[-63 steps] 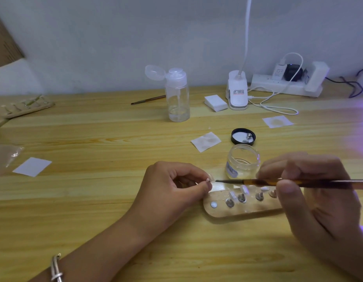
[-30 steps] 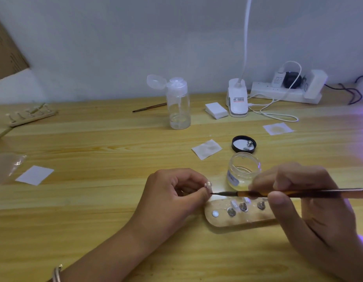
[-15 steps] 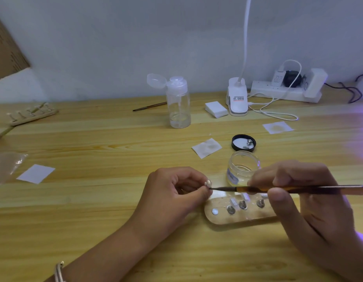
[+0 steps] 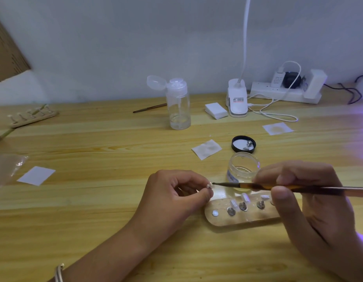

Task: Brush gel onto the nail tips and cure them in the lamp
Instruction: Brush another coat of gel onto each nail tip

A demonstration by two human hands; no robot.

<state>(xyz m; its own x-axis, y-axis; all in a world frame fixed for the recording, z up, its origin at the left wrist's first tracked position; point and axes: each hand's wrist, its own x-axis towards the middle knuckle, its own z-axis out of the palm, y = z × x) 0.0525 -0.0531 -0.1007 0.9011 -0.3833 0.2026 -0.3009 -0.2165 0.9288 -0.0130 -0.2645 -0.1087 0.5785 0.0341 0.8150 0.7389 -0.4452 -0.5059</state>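
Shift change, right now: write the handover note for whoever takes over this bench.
Left hand pinches a small clear nail tip.
Right hand holds a thin brown-handled brush, bristles touching that tip.
Oval wooden holder, nearer than the open clear glass gel jar, carries more clear tips.
Which tips are coated: cannot tell.
To do: finish brushing, then cure; lamp not in view, only purple glow at the right edge.

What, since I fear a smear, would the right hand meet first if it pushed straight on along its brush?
The nail tip pinched in the left hand: the brush in the right hand points left, bristles at or touching it. Fingertips lie just behind; depth is unclear.
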